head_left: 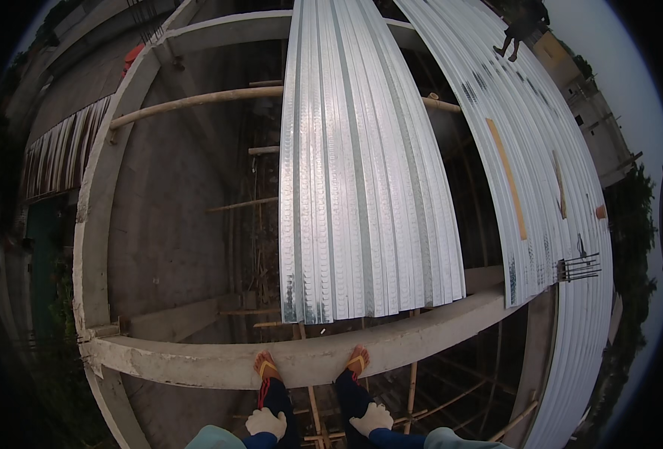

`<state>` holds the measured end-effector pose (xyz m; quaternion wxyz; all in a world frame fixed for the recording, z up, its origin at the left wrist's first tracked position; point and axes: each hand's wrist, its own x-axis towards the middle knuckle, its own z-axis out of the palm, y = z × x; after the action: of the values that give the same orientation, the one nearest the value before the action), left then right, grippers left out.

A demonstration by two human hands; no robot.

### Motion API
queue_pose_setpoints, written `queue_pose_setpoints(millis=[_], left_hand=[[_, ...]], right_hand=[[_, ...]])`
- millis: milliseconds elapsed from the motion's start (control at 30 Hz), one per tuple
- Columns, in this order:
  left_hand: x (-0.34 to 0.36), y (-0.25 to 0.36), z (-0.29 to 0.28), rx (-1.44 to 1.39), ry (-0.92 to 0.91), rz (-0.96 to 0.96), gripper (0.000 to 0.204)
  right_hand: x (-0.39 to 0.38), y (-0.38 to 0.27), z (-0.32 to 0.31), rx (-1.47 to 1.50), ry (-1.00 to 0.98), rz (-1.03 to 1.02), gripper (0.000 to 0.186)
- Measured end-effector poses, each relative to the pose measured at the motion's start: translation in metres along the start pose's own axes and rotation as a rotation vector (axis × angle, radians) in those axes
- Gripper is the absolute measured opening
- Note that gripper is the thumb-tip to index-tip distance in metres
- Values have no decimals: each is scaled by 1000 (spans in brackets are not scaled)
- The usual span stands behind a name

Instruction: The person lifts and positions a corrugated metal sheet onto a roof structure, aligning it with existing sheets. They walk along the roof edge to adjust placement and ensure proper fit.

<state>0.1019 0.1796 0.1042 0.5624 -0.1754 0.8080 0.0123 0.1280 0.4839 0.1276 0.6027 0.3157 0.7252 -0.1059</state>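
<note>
My left hand (266,423), in a pale work glove, rests on my left leg near the knee, and no object shows in it. On the other leg lies my right hand (373,420), gloved the same way, fingers over the knee and also holding nothing. Both feet, in yellow-strapped sandals, stand on a narrow concrete beam (219,363). Ahead of them lies a row of ribbed silvery metal decking sheets (361,172), its near end reaching close to the beam. Neither hand touches the sheets.
Deep openings drop away on both sides of the beam, with bamboo poles (197,99) across them. More decking (526,165) spans the right side, bearing a wooden strip (507,179) and protruding rebar (578,267). Another person (522,30) stands there, far right.
</note>
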Motion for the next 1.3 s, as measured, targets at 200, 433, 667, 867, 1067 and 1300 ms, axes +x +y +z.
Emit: queue_pose_setpoints(millis=[200,433,667,867,1067,1300], left_hand=[[0,0,-2,5,-5,4,67],[3,1,-2,-5,-10,-26,64],[0,2,-1,-7,35,1,67],[0,5,-1,15,33,-21,65],[1,4,-1,23,14,-20,67],[0,6,-2,42,12,-17,63]], right_hand=[[-1,-2,1,-3,15,7,90],[-2,-5,2,0,26,15,85],[-2,-1,7,13,75,-12,81],[-1,2,6,33,79,-29,81],[-2,1,6,30,81,-28,81],[-4,2,3,46,78,-25,81]])
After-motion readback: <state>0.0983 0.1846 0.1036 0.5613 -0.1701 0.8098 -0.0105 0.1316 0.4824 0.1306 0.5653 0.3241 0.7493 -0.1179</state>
